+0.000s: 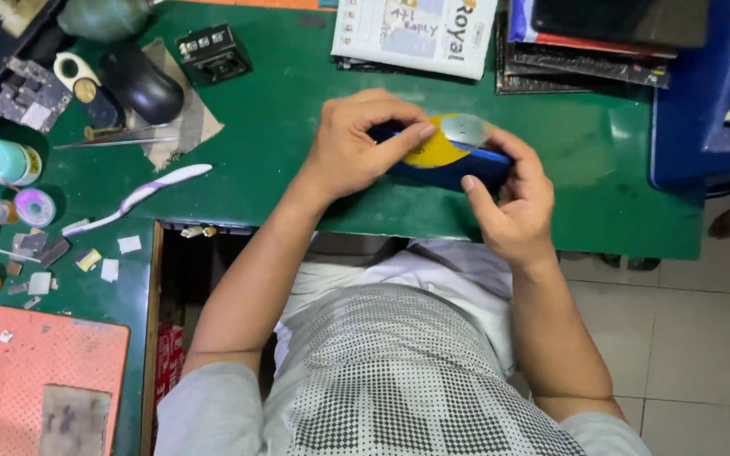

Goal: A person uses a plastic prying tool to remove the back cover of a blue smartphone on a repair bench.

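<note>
A blue smartphone [454, 167] with a yellow patch and a shiny film on its upper face is held just above the green desk mat [280, 152]. My left hand [356, 143] grips its left end, thumb pressed on the yellow part. The phone's right end rests in my right hand [513, 207], fingers curled around the edge and thumb on the near side. Both hands hold the phone together near the mat's front edge.
A toothbrush [141, 196], tweezers [116, 141], a dark mouse [141, 84] and a small black block [213, 52] lie to the left. Solder spools [34, 206], small parts and a pink work mat [44, 380] sit at far left. Papers [416, 34] and stacked devices [593, 38] lie behind; a blue chair [703, 93] stands right.
</note>
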